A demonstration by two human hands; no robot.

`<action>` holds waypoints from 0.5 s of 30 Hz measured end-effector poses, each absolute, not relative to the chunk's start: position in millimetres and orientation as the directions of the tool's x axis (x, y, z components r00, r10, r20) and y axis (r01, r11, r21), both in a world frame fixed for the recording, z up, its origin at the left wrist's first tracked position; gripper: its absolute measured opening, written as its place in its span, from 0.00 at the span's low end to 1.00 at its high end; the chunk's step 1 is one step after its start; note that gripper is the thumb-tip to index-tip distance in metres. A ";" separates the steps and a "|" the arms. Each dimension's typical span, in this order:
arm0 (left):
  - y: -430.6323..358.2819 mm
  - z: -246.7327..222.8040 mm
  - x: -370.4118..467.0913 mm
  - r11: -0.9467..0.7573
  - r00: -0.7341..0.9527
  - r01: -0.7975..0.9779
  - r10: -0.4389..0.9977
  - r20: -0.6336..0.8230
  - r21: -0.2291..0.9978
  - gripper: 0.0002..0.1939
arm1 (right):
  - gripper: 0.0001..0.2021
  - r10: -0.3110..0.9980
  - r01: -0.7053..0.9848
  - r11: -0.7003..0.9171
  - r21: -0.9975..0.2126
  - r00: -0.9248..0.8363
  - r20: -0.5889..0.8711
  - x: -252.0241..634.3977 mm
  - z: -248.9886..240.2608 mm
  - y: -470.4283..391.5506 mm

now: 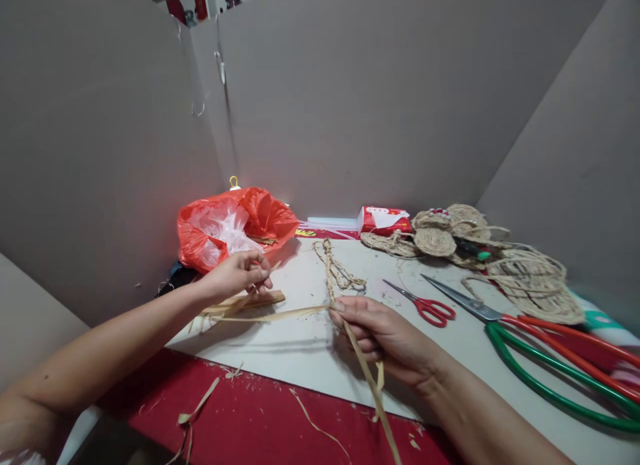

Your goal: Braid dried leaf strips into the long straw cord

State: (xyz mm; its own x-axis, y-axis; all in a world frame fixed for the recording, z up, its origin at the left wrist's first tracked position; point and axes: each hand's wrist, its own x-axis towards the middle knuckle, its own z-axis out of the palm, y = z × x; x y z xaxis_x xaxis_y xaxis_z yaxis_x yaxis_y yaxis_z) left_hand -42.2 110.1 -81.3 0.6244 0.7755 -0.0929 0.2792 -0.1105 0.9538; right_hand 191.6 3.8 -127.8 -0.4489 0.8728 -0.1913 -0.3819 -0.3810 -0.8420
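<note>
Near the middle of the white board (295,351), my right hand (373,331) pinches the lower end of a braided straw cord (329,271). From that grip, one loose straw strip (287,313) runs left and another (367,371) hangs down toward the front edge. My left hand (250,273) is raised over a small bundle of flat straw strips (267,298). Its thumb and fingers are closed, and the tip of a thin straw strip (275,267) sticks out of them. The far part of the braid lies looped on the board.
Small red-handled scissors (434,310) and large shears (500,321) lie at right. Woven straw pieces (435,241) are piled behind, beside a red tissue pack (384,219). An orange plastic bag (273,218) stands back left. Grey panels (380,98) surround the table; scraps litter the red cloth (250,418).
</note>
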 end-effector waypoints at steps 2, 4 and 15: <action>115.2 -73.8 -43.8 -0.048 0.634 0.245 0.763 -0.122 0.968 0.11 | 0.18 0.865 -0.359 -0.393 -0.847 -0.456 -0.208 191.3 -129.7 4.8; 112.4 -67.7 -40.1 -0.031 0.668 0.236 0.731 -0.139 0.971 0.12 | 0.17 0.861 -0.345 -0.399 -0.850 -0.459 -0.217 191.4 -131.9 5.6; 61.3 -78.2 -3.9 -0.355 0.759 0.268 0.650 0.031 0.896 0.06 | 0.16 0.853 -0.366 -0.420 -0.831 -0.473 -0.223 188.7 -133.7 5.9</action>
